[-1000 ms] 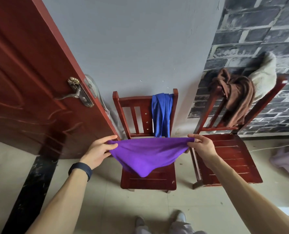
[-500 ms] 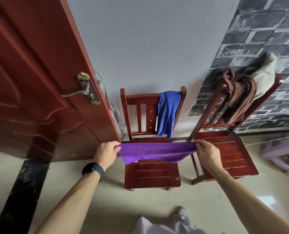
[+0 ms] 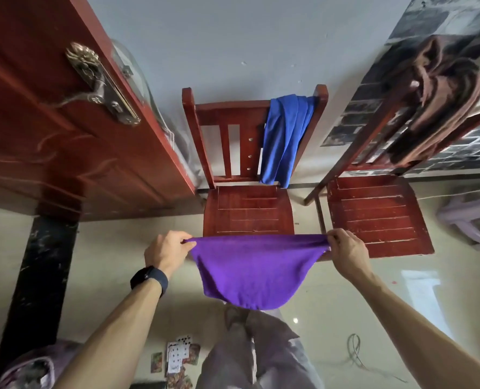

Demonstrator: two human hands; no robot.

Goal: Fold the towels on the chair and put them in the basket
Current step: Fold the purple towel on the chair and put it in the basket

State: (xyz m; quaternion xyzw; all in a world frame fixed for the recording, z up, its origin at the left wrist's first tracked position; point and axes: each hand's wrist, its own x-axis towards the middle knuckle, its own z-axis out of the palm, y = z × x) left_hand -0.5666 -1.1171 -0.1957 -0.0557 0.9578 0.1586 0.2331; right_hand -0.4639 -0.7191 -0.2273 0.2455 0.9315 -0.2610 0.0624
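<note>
A purple towel (image 3: 254, 272) hangs stretched between my two hands, in front of the red wooden chair (image 3: 248, 211). My left hand (image 3: 167, 252) pinches its left top corner and my right hand (image 3: 345, 252) pinches its right top corner. The cloth sags in a folded curve below them, clear of the seat. A blue towel (image 3: 285, 136) is draped over the right side of that chair's backrest. A brown towel (image 3: 440, 99) hangs over the back of a second red chair (image 3: 376, 214) on the right. No basket is clearly visible.
An open red door (image 3: 65, 141) with a metal handle stands close on the left. A lilac plastic stool (image 3: 471, 217) sits at the right edge. Playing cards (image 3: 177, 357) and a loose wire (image 3: 355, 349) lie on the tiled floor near my legs.
The towel was pulled toward me off the chair seat, and more cloth hangs below my hands than half a second ago. The view has tilted downward and my legs show more.
</note>
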